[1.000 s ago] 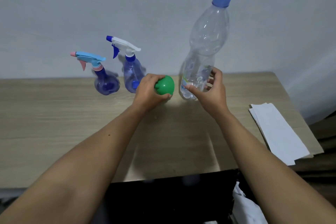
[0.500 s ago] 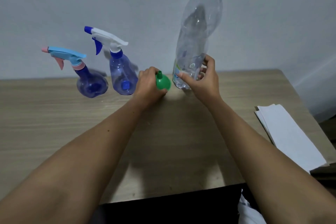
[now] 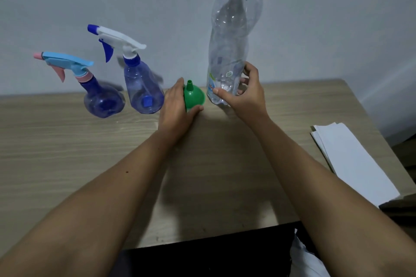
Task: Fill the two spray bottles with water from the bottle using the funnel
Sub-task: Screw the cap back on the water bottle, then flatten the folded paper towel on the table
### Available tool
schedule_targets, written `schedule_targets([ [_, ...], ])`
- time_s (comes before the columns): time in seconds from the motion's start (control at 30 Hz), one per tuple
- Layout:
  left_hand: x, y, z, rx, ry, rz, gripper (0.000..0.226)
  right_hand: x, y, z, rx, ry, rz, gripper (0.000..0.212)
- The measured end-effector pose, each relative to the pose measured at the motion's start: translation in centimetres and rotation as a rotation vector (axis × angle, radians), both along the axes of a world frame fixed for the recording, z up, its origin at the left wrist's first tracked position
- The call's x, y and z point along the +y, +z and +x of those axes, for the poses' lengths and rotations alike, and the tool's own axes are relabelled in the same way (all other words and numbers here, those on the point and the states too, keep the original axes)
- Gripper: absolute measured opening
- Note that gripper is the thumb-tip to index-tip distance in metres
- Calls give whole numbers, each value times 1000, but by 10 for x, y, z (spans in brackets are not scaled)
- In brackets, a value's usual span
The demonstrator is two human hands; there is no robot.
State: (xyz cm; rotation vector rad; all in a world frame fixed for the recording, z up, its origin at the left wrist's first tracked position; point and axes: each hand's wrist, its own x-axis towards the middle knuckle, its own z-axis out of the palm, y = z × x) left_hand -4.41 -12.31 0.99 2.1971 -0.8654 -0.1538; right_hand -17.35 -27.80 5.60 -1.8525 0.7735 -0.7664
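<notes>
Two hands are set on the task's things at the far edge of the desk [image 3: 67, 141]. The green funnel [image 3: 194, 95], standing spout-up on its wide mouth, is gripped by the left hand [image 3: 177, 110], fingers behind and thumb in front; a second ago only its rounded side was seen, so it has been turned or brought upright. The water bottle [image 3: 231, 47], still capped, is clasped near its base by the right hand [image 3: 242, 94]. Just left of the left hand stands the white-headed spray bottle [image 3: 144, 90], with the pink-nosed spray bottle [image 3: 102, 99] beyond it; both heads are still screwed on. Pouring is judged not yet possible, since nothing has been opened. Folded paper [image 3: 353, 159] lies well right of the right hand.
</notes>
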Motion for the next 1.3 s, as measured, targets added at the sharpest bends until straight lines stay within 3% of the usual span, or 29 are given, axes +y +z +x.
schedule_targets([
  [0.17, 11, 0, -10, -26, -25, -64, 104, 5, 2, -14, 21, -1, -19, 105],
  [0.43, 29, -10, -53, -154, -30, -211, 68, 19, 4, -75, 10, -95, 24, 93],
  [0.7, -36, -7, -131, -87, -460, -167, 44, 16, 0, -206, 71, -274, 43, 67],
  [0.93, -111, -12, -206, -249, -877, -240, 40, 17, -25, -311, 232, -487, -135, 32],
  [1.3, -153, -31, -248, -422, -1054, -334, 23, 25, -52, -343, 325, -540, -270, 15],
])
